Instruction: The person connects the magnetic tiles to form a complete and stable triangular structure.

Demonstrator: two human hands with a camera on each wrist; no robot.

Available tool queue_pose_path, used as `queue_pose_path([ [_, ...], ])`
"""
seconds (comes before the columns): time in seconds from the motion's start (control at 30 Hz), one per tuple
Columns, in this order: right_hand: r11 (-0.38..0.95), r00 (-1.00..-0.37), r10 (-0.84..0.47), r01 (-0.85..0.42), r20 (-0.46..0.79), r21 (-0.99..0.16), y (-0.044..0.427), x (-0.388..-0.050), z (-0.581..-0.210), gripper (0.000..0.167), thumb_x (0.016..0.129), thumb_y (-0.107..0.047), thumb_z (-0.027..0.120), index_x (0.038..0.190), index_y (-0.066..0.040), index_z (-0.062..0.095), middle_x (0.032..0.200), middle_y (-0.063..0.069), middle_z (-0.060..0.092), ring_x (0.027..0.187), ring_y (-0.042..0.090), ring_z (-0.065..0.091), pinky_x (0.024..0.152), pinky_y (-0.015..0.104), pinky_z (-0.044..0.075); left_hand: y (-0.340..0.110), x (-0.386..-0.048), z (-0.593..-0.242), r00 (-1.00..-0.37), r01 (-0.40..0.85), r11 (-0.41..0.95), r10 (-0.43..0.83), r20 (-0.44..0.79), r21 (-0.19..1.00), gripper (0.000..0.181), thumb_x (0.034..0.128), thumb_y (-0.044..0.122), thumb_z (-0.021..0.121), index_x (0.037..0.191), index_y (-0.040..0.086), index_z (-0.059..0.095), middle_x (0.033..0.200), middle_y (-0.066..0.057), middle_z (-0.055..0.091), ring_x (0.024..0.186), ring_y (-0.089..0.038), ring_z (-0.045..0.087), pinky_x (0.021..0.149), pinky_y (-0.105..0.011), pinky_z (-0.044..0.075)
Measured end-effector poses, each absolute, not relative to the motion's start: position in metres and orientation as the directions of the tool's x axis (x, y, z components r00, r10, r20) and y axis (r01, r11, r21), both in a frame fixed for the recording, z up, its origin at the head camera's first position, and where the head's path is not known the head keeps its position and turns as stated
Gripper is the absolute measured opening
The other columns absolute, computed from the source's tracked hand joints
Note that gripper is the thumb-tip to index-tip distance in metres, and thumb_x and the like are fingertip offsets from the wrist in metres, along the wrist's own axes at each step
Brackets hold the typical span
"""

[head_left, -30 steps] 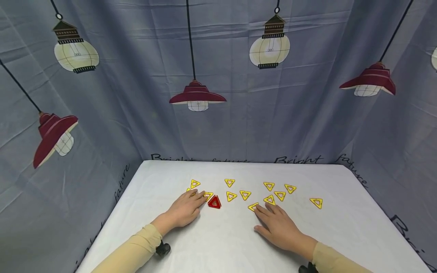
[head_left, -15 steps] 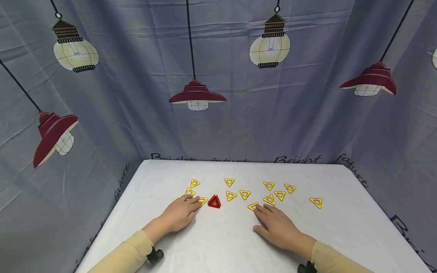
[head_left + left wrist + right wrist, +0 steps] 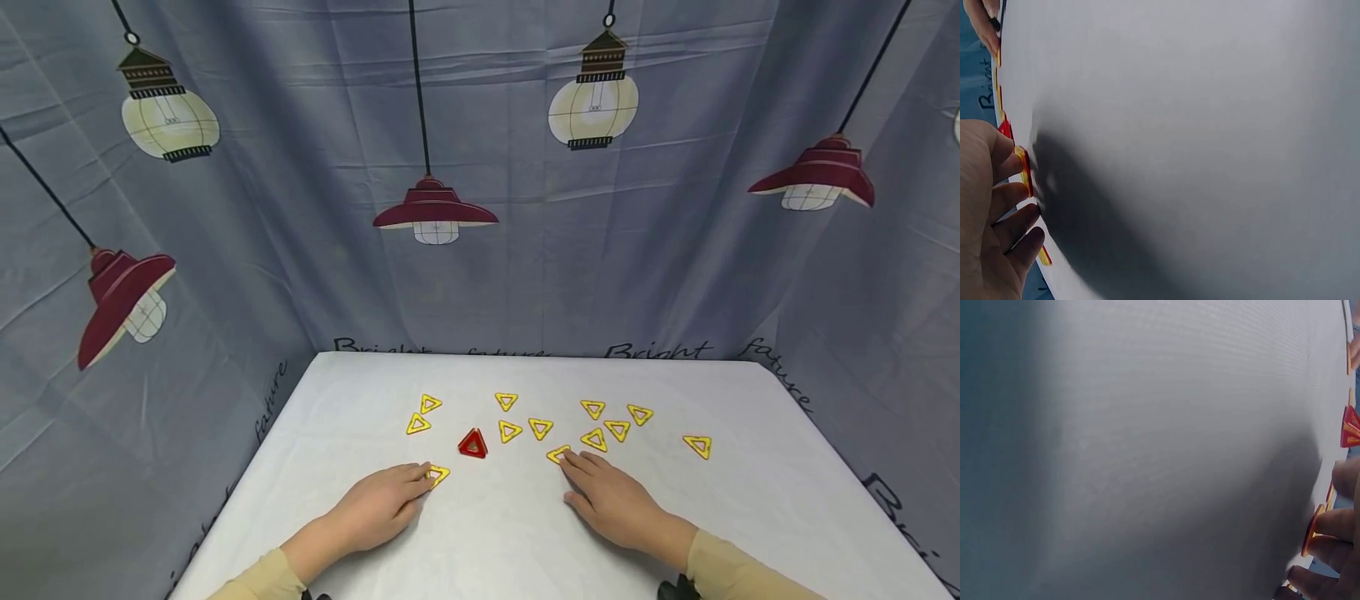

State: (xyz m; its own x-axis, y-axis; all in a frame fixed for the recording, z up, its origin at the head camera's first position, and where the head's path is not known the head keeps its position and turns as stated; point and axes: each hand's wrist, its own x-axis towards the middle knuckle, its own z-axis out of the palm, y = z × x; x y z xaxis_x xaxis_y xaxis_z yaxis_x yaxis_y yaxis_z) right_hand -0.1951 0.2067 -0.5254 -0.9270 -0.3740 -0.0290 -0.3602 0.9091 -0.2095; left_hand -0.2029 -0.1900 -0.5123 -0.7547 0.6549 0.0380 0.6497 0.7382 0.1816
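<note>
In the head view my left hand [image 3: 378,508] reaches over the white table with its fingertips on a yellow triangular frame [image 3: 444,472]. The left wrist view shows the fingers [image 3: 1010,195] laid against that yellow triangle [image 3: 1027,175], not curled round it. My right hand [image 3: 618,504] lies palm down, its fingertips touching another yellow triangle [image 3: 552,456]. Part of each touched triangle is hidden under the fingers. Between the hands and farther back sits a red triangular piece [image 3: 472,444], which looks raised, like a small pyramid, in the right wrist view.
Several yellow triangles lie loose farther back, among them one at the back left [image 3: 418,425], one mid-table [image 3: 540,428] and one at the right [image 3: 698,447]. A grey curtain [image 3: 480,292] printed with lamps surrounds the table's back and sides.
My left hand has moved toward me, sliding the yellow triangle away from the red piece. The triangle at the back left is now uncovered. My right hand has stayed nearly still.
</note>
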Motion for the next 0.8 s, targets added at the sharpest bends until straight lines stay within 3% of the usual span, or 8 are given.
queue_pose_path([
  [0.17,0.909,-0.925,-0.38,-0.369,-0.02,-0.194,0.208,-0.195,-0.526,0.05,0.107,-0.033,0.052,0.152,-0.012,0.05,0.159,0.003,0.043,0.146,0.029,0.038,0.116,0.049,0.032,-0.18,-0.192,-0.512,-0.68,0.731,0.661,0.726,0.1,0.168,0.035,0.105,0.022,0.055,0.136,0.012,0.068,0.147,-0.007,0.057,0.134,-0.02,0.054,0.105,-0.04,0.046],
  [0.53,0.916,-0.935,-0.355,-0.342,-0.027,-0.209,0.208,-0.193,-0.526,0.051,0.107,-0.035,0.053,0.152,-0.013,0.051,0.159,0.001,0.043,0.146,0.028,0.038,0.116,0.049,0.032,-0.14,-0.199,-0.518,-0.438,0.899,0.428,0.866,0.244,0.094,0.02,0.0977,0.02,0.071,0.116,0.017,0.078,0.134,-0.001,0.067,0.125,-0.011,0.06,0.101,-0.029,0.048],
  [0.8,0.922,-0.935,-0.354,-0.342,-0.035,-0.182,0.204,-0.194,-0.527,0.052,0.106,-0.036,0.054,0.153,-0.015,0.05,0.159,0.001,0.043,0.146,0.028,0.038,0.116,0.049,0.032,-0.103,-0.218,-0.522,-0.392,0.92,0.372,0.883,0.256,0.125,0.009,0.0942,0.021,0.077,0.103,0.02,0.079,0.126,0.007,0.07,0.116,-0.002,0.063,0.096,-0.018,0.046],
])
